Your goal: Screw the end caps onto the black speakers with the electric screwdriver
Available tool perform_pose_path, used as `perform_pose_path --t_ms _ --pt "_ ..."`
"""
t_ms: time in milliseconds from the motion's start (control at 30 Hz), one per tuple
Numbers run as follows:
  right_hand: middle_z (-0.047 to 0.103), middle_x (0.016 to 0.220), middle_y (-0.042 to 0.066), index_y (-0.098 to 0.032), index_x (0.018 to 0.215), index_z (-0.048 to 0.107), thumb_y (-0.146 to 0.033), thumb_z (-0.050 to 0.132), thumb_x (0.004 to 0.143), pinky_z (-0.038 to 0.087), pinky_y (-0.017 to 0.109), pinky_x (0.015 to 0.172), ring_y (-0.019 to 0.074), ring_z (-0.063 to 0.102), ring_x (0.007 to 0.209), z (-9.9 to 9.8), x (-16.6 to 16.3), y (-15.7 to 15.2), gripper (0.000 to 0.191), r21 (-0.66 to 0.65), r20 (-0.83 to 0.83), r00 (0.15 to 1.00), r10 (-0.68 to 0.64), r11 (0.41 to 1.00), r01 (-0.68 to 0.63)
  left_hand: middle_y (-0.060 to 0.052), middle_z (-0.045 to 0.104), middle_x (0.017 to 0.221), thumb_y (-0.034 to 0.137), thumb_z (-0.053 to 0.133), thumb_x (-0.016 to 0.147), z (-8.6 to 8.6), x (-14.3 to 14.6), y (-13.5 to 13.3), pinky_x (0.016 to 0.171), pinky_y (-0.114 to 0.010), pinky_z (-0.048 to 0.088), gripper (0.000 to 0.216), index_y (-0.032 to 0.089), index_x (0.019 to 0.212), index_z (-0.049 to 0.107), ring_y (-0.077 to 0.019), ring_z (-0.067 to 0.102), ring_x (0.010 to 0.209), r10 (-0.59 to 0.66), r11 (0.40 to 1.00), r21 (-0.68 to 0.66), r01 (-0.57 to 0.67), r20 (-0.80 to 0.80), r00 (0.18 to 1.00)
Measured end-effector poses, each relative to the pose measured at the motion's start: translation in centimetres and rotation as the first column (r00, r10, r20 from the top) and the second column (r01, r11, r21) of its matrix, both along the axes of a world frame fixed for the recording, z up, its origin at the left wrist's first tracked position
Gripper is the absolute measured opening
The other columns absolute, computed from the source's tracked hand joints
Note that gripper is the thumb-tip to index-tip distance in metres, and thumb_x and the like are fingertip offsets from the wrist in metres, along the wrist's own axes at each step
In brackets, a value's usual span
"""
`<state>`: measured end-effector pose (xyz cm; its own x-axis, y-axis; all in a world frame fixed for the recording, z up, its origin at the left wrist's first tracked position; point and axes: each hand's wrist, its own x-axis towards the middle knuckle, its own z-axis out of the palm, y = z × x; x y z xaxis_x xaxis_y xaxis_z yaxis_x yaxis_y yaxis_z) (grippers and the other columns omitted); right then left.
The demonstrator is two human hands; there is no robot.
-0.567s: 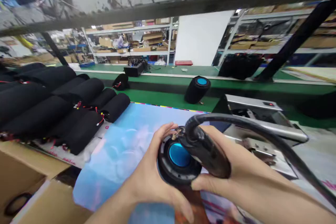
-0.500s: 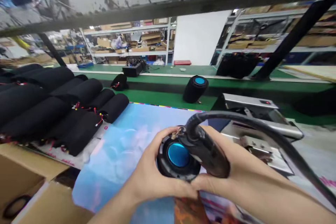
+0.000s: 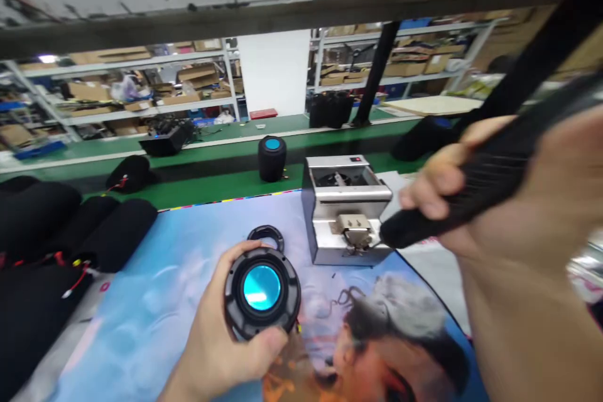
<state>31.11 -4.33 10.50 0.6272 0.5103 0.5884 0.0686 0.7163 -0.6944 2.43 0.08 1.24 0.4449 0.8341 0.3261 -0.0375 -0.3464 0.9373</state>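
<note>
Black plastic collars the round speaker [image 3: 262,292], whose centre is a glossy mirror-blue disc [image 3: 258,282] with pale glare low on it. The left hand [image 3: 219,326] curls around it, thumb on the near rim; whether its base touches the blue-and-pink picture-printed sheet [image 3: 155,301] beneath is hidden. Just beyond it on the sheet lies a slim black plastic ring [image 3: 266,230]. Earlier, both hands and the tool were at the speaker; now the right hand [image 3: 513,232] has gone across, clenched around the black ribbed-handled tool [image 3: 490,185], its tip at the front of a boxy silver metal machine [image 3: 346,208], contact unclear. Past the sheet's far edge, a matching black blue-topped cylinder [image 3: 272,160] stands on the green desk [image 3: 217,190]. Black fabric cylinders [image 3: 125,235] crowd the sheet's left edge, near illegible red print [image 3: 104,287].
</note>
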Motion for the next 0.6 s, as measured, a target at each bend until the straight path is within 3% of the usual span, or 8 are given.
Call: perform_pose_path --t_ms 167,300,467,600 --pt "0.058 0.052 0.000 -0.020 0.084 0.070 -0.077 0.098 0.074 0.040 0.028 0.030 0.0178 0.051 0.032 0.1 -2.1 2.4 0.064 -0.028 0.027 0.997 0.078 0.997 -0.078 -0.009 0.086 0.116 0.046 0.101 0.069 0.3 3.8 -0.3 0.088 -0.035 0.071 0.078 0.024 0.135 0.065 -0.0316 0.087 0.099 -0.188 0.980 -0.067 0.189 0.027 0.982" --pt "0.057 0.054 -0.001 -0.020 0.066 0.060 -0.072 0.097 0.079 0.039 0.024 0.032 0.0143 0.052 0.035 -1.2 -1.8 2.9 0.064 -0.100 0.071 0.986 0.150 0.985 -0.143 -0.005 0.088 0.103 0.042 0.103 0.068 0.9 4.9 -0.4 0.080 -0.032 0.071 0.080 0.026 0.135 0.062 -0.0292 0.087 0.089 -0.277 0.938 -0.195 0.288 0.083 0.957" --pt "0.055 0.052 -0.001 -0.020 0.059 0.055 -0.068 0.097 0.080 0.037 0.023 0.032 0.0130 0.050 0.034 -1.8 -1.9 3.1 0.067 -0.144 0.051 0.982 0.183 0.974 -0.174 -0.006 0.088 0.107 0.036 0.102 0.070 0.5 4.6 -0.6 0.081 -0.033 0.072 0.081 0.026 0.138 0.059 -0.0293 0.088 0.090 -0.288 0.923 -0.226 0.312 0.133 0.948" --pt "0.056 0.053 -0.003 -0.022 0.075 0.061 -0.081 0.096 0.072 0.039 0.028 0.030 0.0154 0.047 0.032 0.0 -1.9 1.9 0.068 -0.193 0.001 0.978 0.208 0.960 -0.204 -0.007 0.088 0.109 0.036 0.102 0.068 0.6 4.5 -0.7 0.083 -0.033 0.071 0.083 0.025 0.137 0.058 -0.0303 0.088 0.095 -0.284 0.928 -0.224 0.298 0.095 0.954"
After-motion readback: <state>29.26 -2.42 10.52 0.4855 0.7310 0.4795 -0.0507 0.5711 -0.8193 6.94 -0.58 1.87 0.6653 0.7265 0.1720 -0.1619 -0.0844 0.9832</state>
